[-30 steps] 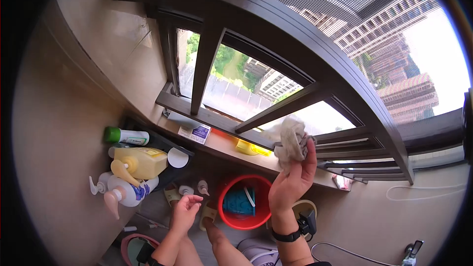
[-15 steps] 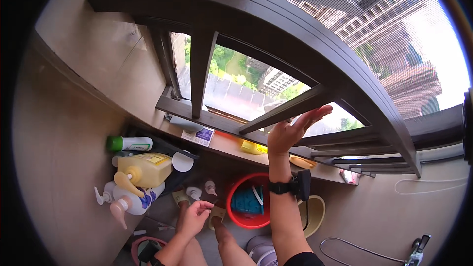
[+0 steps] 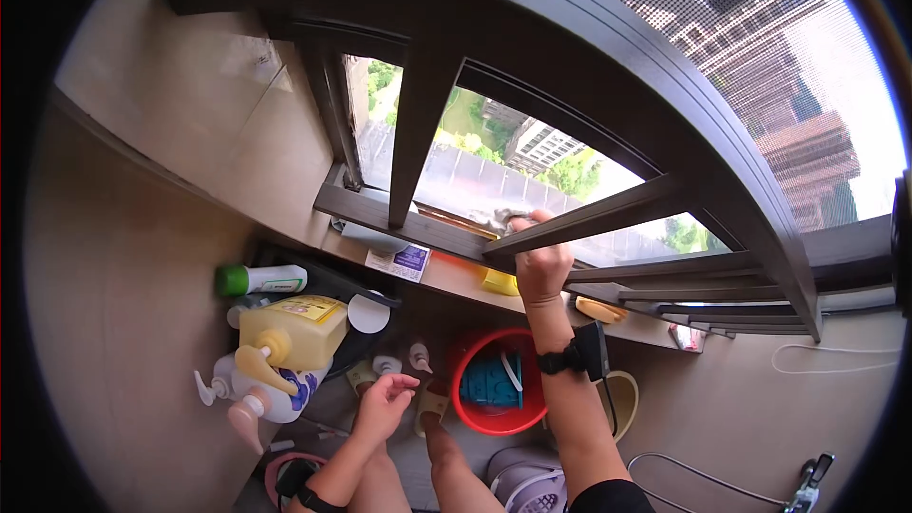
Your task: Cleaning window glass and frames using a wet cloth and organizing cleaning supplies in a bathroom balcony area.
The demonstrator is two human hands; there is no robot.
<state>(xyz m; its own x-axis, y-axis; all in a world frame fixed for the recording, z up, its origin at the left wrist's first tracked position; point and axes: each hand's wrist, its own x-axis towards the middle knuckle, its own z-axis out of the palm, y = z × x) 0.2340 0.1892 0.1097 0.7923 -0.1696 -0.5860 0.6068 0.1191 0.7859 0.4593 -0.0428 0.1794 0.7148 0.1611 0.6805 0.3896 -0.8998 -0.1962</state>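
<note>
My right hand [image 3: 544,266] is raised to the dark brown window bar [image 3: 584,216], its fingers closed round the bar. A crumpled greyish-white cloth [image 3: 513,218] shows at the fingertips, against the glass side; the bar hides part of it. A black band with a dark box [image 3: 589,351] sits on that wrist. Low in the middle, my left hand [image 3: 384,408] hangs above my legs, away from the window. Its fingers are curled together, and nothing shows in them.
Below the window runs a ledge with a small box [image 3: 399,262], a yellow item [image 3: 501,282] and an orange one [image 3: 600,310]. Bottles, including a yellow pump bottle [image 3: 294,332], crowd the left. A red bucket [image 3: 465,413] holds a blue-green basket [image 3: 492,382]. A hose [image 3: 698,477] lies right.
My right hand has gone from open fingers over the bar to closed round it, with the cloth now showing. The view has shifted slightly. My left hand stays low.
</note>
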